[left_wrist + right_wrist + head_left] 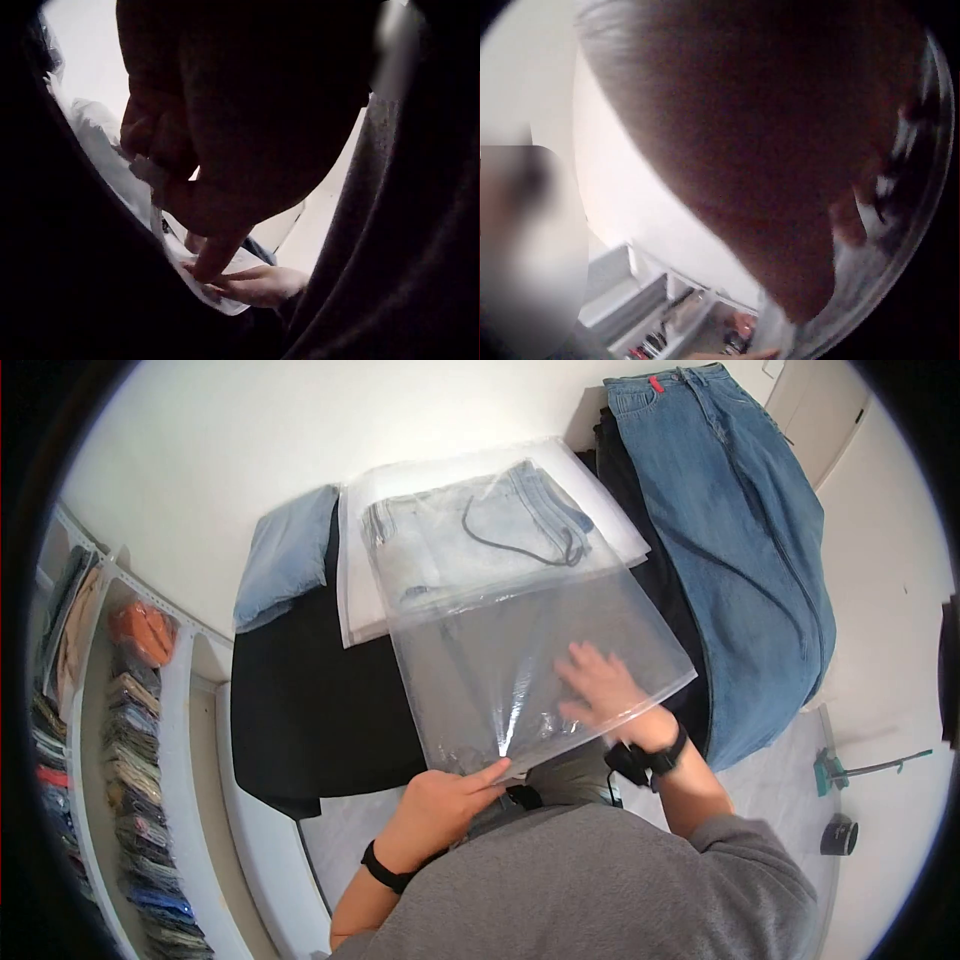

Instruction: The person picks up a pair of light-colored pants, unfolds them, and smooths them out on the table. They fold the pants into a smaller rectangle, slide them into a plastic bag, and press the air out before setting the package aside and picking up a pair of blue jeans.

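Two hands at a clear bag

At lower center, the left hand [440, 810] pinches the near edge of the clear bag [540, 650]; the right hand [605, 690], fingers spread and blurred, holds nothing visible, and whether it is over or inside the plastic I cannot tell. The bag lies mid-frame, folded pale jeans [470, 540] in its far half. Blue jeans [740, 560] lie upper right.

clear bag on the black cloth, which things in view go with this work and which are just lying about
In use:
- clear bag
- folded pale denim inside
- left hand, right hand

Seemingly just lying about:
- long blue jeans
- blue bundle
- shelved clothes
- green-headed tool
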Demonstrator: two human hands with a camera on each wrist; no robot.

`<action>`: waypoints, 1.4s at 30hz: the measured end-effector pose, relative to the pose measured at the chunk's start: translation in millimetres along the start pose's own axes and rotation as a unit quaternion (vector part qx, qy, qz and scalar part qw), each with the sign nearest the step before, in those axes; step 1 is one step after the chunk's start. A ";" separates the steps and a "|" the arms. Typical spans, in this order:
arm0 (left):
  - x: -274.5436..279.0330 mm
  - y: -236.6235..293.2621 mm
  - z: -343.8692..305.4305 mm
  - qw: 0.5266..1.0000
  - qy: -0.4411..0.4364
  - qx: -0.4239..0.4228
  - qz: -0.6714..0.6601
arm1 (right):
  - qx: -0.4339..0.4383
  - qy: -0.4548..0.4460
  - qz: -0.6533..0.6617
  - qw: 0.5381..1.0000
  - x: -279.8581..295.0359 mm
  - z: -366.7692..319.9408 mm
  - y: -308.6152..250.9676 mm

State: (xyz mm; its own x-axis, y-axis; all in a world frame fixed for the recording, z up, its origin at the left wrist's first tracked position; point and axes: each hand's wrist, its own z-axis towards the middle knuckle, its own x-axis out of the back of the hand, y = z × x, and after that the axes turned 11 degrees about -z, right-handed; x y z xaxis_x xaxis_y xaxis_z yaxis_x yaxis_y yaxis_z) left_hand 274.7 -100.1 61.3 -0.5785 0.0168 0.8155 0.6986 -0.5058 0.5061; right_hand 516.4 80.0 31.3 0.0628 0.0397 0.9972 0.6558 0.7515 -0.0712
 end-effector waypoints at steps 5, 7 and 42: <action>0.0 -12.1 -27.3 0.992 0.070 0.046 -0.098 | 0.107 -0.126 0.391 0.905 73.3 -74.3 31.2; 1.4 -17.2 -31.5 0.972 0.203 0.054 -0.104 | -0.097 -0.008 0.501 0.860 77.6 -88.3 48.6; -22.1 -17.7 -70.7 0.699 0.263 0.384 -0.543 | 0.309 0.221 0.206 0.902 2.2 1.8 -116.1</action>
State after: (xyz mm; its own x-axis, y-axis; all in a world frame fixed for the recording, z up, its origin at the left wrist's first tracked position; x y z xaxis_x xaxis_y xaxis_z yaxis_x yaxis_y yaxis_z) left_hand 245.3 -152.5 14.5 -0.8768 -0.3902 -0.2812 -0.3705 0.1754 0.9121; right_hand 439.1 -5.9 41.8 0.5885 0.2357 0.7734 -0.0280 0.9619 -0.2718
